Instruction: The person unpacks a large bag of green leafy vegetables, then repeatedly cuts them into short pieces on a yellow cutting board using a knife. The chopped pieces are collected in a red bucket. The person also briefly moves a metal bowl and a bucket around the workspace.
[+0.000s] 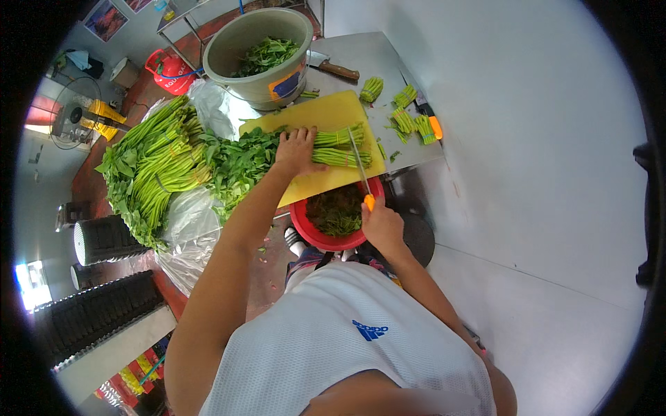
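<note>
My left hand [297, 152] presses flat, fingers apart, on two bundles of leafy green vegetable [337, 157] lying on a yellow cutting board [307, 187]. Their leaves spread to the left and their stems point right. In my right hand [384, 224] is a knife with an orange handle [369, 202]. Its blade [358, 156] lies across the stems near their right ends. A red basin [333, 244] with cut greens inside stands below the board's front edge. Several short banded stem bundles [403, 119] lie on the metal table right of the board.
A large grey-green tub [250, 93] with leaves stands behind the board. Beside it lies a wooden-handled knife [338, 69]; another orange-and-black handle [436, 125] rests by the wall. A big pile of bundled greens [166, 156] sits on plastic at left. A red gas cylinder [169, 70] stands beyond.
</note>
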Demonstrator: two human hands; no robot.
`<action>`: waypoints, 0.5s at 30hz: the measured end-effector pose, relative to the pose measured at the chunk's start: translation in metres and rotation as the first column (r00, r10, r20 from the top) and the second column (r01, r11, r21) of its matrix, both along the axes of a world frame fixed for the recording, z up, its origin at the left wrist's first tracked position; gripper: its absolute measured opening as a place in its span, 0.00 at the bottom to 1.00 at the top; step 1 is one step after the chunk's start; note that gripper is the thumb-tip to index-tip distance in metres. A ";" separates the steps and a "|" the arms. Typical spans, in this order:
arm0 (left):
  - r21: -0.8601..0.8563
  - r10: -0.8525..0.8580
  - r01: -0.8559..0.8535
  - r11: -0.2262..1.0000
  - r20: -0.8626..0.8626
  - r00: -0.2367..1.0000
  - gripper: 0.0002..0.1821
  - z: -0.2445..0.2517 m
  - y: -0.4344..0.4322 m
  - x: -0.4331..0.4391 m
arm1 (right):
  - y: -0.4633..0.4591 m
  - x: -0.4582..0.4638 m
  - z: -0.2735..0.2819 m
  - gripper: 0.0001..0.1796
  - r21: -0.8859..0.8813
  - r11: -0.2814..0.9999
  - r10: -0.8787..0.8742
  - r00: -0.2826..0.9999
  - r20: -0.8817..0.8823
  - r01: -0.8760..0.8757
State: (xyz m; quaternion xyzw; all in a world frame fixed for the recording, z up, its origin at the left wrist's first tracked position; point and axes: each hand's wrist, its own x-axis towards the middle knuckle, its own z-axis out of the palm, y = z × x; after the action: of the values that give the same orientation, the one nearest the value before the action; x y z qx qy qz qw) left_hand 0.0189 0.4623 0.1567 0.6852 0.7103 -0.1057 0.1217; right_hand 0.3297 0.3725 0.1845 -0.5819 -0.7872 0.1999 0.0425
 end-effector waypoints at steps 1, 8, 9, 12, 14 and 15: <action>-0.017 -0.012 0.012 1.000 0.050 0.999 0.81 0.000 -0.001 0.002 | 0.002 -0.013 0.001 0.22 0.003 1.000 0.001 1.000 0.002 -0.001; 0.001 -0.045 0.045 0.999 0.057 0.997 0.75 0.001 -0.001 0.003 | 0.008 -0.032 0.009 0.22 -0.025 0.993 -0.110 0.992 0.057 0.112; -0.001 -0.037 0.037 0.999 0.075 0.996 0.72 0.001 0.003 0.000 | 0.009 -0.028 0.008 0.23 -0.043 0.982 -0.180 0.982 0.048 0.182; 0.012 0.014 -0.016 1.000 0.190 0.982 0.59 -0.001 0.016 -0.006 | 0.011 -0.022 -0.002 0.23 -0.069 0.953 -0.293 0.955 0.035 0.295; -0.010 0.039 -0.038 0.999 0.223 0.974 0.50 -0.004 0.026 -0.008 | 0.013 -0.025 -0.013 0.24 -0.069 0.941 -0.329 0.943 0.059 0.332; -0.043 0.051 -0.042 0.998 0.210 0.976 0.45 -0.006 0.030 -0.008 | 0.013 -0.028 -0.019 0.24 -0.103 0.947 -0.300 0.953 0.042 0.303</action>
State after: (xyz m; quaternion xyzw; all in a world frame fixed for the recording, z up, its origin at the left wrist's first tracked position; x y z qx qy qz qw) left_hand 0.0105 0.4928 0.1507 0.6733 0.7070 -0.0431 0.2120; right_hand 0.3017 0.3855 0.1655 -0.6992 -0.6776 0.2260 0.0307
